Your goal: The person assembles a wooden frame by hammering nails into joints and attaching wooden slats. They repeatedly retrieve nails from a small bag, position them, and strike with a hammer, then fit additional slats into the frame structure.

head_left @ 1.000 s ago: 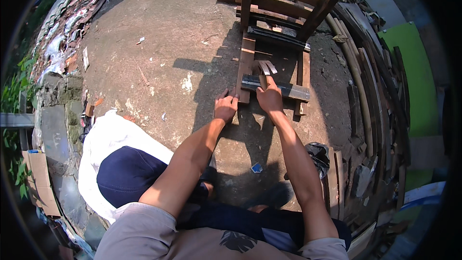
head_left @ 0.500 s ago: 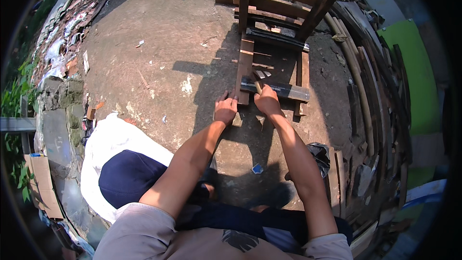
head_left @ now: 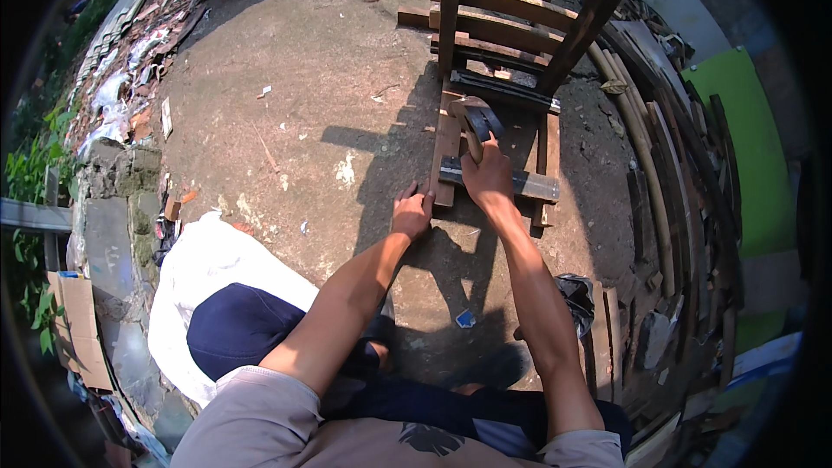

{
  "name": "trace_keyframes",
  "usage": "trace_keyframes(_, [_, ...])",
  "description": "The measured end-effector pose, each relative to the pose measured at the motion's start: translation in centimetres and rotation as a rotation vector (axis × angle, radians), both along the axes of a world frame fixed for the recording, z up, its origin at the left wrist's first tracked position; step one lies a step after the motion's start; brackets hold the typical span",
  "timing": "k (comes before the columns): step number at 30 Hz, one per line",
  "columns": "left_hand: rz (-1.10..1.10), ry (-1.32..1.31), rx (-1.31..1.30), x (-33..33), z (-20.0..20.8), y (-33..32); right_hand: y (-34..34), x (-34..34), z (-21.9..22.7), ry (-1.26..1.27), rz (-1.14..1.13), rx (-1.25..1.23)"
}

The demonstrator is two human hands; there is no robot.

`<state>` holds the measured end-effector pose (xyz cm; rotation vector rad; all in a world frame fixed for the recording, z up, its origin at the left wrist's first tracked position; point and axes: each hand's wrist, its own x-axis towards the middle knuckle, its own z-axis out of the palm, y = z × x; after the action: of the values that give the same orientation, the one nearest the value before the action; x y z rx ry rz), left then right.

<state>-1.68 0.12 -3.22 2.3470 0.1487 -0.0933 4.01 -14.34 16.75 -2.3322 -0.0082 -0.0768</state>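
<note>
My right hand [head_left: 489,175] is closed round the wooden handle of a hammer [head_left: 473,144]. The hammer's head is raised over the wooden frame, above the dark crosspiece [head_left: 537,184] that spans its near end. My left hand [head_left: 412,212] rests low beside the near end of the frame's left board [head_left: 447,139], its fingers stretched out and their tips at the board's edge. Whether a nail sits under those fingertips is too small to tell. Beyond, the frame joins a tall slatted wooden structure [head_left: 507,24].
At the left lie a white sack [head_left: 204,251] and a dark blue cap [head_left: 238,329]. Long planks and poles [head_left: 654,182] line the right side, near a green panel [head_left: 737,139]. A black plastic bag [head_left: 574,299] lies by my right forearm. Rubble [head_left: 113,113] edges the concrete floor.
My right hand has lifted the hammer up from the crosspiece, and its head now shows higher over the frame. My left hand has shifted slightly down along the left board's end.
</note>
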Motion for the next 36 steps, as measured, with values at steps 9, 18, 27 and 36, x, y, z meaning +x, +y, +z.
trace_keyframes(9, [-0.100,0.114,0.065,0.8,1.1,-0.4,-2.4,-0.3,-5.4,0.411,0.070,-0.237])
trace_keyframes(18, [-0.046,0.032,-0.017,-0.1,2.2,0.0,-0.4,0.1,1.1,-0.170,0.013,0.213])
trace_keyframes(27, [-0.010,0.058,0.015,-0.1,1.6,0.3,-0.6,0.5,1.3,0.114,0.010,-0.012])
trace_keyframes(36, [-0.019,0.059,-0.039,0.0,2.0,-0.7,-1.8,-1.3,-6.5,0.474,-0.103,-0.308])
